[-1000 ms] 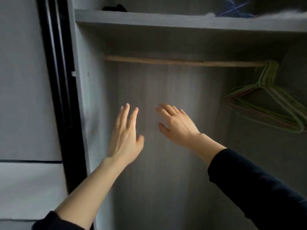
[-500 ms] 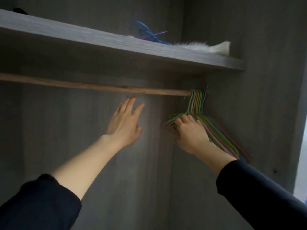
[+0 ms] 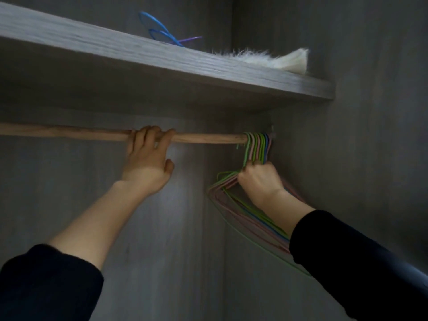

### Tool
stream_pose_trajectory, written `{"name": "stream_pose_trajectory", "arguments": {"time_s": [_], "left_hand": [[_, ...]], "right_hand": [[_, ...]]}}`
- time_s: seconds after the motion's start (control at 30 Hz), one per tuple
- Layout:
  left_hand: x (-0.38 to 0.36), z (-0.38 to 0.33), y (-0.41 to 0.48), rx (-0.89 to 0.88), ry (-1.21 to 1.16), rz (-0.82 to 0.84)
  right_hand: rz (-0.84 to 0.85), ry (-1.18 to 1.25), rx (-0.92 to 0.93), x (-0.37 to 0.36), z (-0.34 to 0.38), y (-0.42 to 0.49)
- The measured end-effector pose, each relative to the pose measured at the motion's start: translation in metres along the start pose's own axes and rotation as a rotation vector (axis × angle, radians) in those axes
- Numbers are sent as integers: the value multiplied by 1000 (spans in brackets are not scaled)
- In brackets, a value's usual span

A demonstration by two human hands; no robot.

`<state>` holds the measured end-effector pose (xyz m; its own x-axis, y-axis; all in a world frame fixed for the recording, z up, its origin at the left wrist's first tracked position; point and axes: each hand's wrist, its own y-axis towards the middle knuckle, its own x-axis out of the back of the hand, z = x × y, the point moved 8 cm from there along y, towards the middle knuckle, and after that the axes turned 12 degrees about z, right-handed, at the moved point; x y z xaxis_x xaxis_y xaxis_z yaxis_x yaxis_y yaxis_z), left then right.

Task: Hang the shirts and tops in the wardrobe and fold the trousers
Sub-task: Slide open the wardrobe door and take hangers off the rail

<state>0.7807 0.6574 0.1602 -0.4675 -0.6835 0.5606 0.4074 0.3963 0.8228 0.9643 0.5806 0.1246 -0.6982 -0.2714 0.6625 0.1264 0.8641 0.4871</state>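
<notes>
Although both arms reach deep into the wardrobe, nothing in view suggests that any garment has been dealt with: no shirt, top or pair of trousers shows anywhere, so where they lie cannot be told. Nearest the camera are two dark sleeves, ending short of bare forearms. Beyond them the left hand grips the wooden rail, its fingers curled over the top near the rail's middle and the thumb held loose below. The right hand is clenched round the necks of a bunch of thin wire hangers, green, pink and blue. Their hooks sit crowded together at the rail's right end, hard against the wardrobe's side wall, and their shoulders fan out down and to the left beneath the wrist. Every one of them is bare. Farther up, the shelf above the rail holds a blue hanger lying loose near its middle and something white and furry towards its right end. By my reading the job is at its very start: the person is fetching what the tops will hang on, every shirt and top is yet to be hung, and the trousers are yet to be folded.
</notes>
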Motion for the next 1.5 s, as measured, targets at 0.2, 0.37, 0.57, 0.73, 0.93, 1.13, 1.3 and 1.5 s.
{"name": "stream_pose_trajectory", "arguments": {"time_s": [0.2, 0.37, 0.57, 0.73, 0.93, 1.13, 1.3, 1.5], "left_hand": [[-3, 5, 2, 0, -44, -93], [-4, 7, 3, 6, -64, -60], [2, 7, 3, -1, -80, 42], [9, 7, 3, -11, -91, 141], [11, 8, 5, -19, -85, 199], [13, 8, 5, -27, -74, 213], [12, 11, 6, -22, -75, 209], [8, 12, 8, -14, -70, 250]], "right_hand": [[95, 231, -17, 5, -7, 3], [177, 810, -143, 2, -24, 10], [89, 1182, -220, -10, -21, 23], [8, 1261, -295, -12, -10, 22], [-53, 1284, -281, -12, 7, 19], [-134, 1317, -285, -9, 10, 18], [-207, 1324, -231, 6, 3, 10], [-212, 1408, -208, 20, -7, -15]]}}
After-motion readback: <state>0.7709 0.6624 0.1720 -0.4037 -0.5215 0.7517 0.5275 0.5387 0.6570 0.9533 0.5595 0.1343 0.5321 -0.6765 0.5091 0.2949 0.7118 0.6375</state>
